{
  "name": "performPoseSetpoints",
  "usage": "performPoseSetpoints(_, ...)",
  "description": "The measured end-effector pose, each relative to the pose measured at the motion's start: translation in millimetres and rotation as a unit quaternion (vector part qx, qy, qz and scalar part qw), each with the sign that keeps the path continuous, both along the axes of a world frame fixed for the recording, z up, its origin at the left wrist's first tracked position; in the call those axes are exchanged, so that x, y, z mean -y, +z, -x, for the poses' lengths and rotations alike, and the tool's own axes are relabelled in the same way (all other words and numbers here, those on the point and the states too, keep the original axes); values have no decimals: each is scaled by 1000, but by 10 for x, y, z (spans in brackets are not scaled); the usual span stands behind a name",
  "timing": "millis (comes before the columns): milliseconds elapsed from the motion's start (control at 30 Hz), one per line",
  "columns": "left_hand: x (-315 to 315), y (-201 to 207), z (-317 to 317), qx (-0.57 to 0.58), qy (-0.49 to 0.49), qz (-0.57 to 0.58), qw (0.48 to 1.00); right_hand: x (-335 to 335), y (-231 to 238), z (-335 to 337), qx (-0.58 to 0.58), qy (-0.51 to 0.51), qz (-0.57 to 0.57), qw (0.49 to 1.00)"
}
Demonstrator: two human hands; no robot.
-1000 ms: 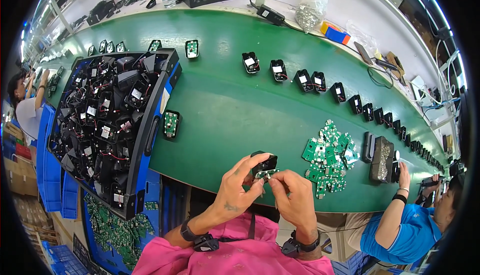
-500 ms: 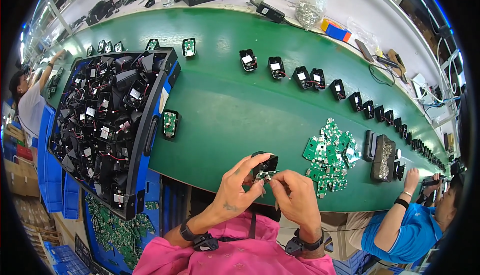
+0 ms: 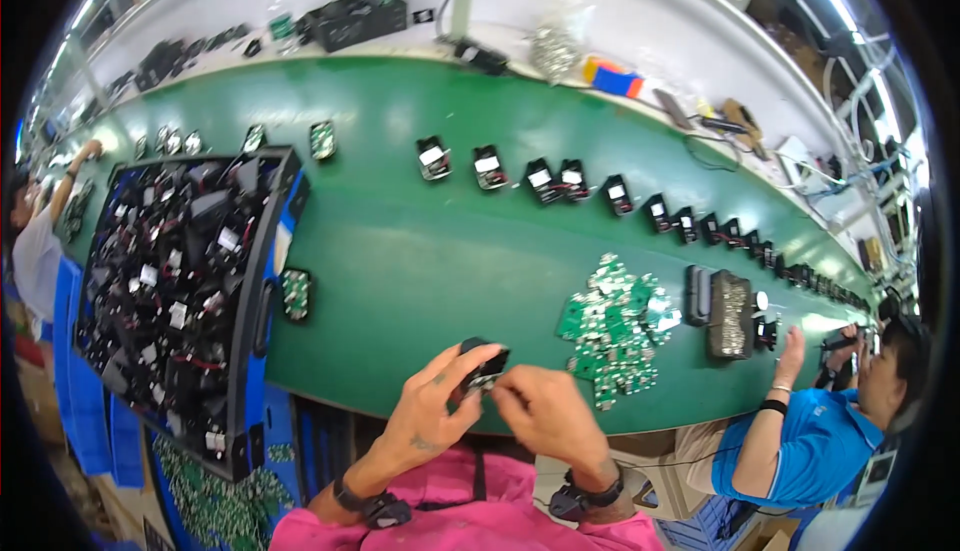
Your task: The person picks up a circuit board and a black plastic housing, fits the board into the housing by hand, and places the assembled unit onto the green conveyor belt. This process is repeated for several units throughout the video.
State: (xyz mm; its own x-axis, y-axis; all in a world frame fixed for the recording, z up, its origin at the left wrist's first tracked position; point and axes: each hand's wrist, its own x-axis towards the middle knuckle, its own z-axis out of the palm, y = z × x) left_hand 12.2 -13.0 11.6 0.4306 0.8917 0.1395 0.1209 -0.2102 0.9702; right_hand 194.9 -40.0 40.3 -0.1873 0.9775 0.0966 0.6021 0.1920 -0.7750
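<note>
Over the near edge of the green bench, my left hand (image 3: 425,409) is wrapped round a small black plastic housing (image 3: 486,357), tilted with its open side toward my right hand. At the lower rim of the housing shows a bit of a circuit board (image 3: 486,384), partly hidden by fingers. My right hand (image 3: 556,417) is closed in a pinch right beside that rim; what its fingertips grip is hidden and blurred. To the right of my hands lies a heap of loose green circuit boards (image 3: 612,326).
At left, a large crate (image 3: 262,336) is full of black housings with wires. A housing with a board (image 3: 296,294) stands beside it. A row of housings (image 3: 541,182) runs along the bench (image 3: 400,251). A metal-parts box (image 3: 731,316) and a co-worker in blue (image 3: 810,451) are at right.
The view has tilted and shifted, so the bench appears further left. The circuit board at the housing's opening shows less, and my right hand has turned more over it.
</note>
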Motion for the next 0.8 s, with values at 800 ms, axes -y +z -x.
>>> performPoseSetpoints(800,-171,-169,-56,221,0,153,963,-92,-314,45,-179,-123,105,970)
